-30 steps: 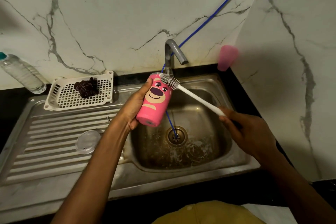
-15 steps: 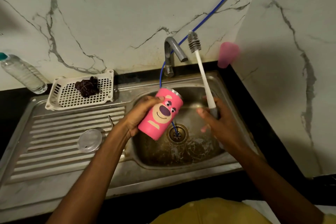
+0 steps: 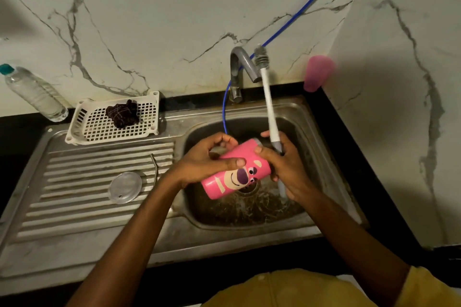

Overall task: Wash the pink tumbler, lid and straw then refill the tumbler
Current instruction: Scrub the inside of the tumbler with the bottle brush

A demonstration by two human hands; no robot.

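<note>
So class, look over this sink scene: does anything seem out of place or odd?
A thin blue hose trails down the marble wall, past the tap, into the sink basin, an odd route. The brush stands upright, bristles up, its handle pinched in the right hand that also steadies the pink tumbler.

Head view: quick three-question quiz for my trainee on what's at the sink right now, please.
1. True or false: the lid lies on the draining board, apart from the tumbler.
2. Which hand grips the brush: A left, B right?
3. Fill in: the dark cloth lies in the white ____.
Key: 1 true; 2 B, the right hand; 3 basket.
</note>
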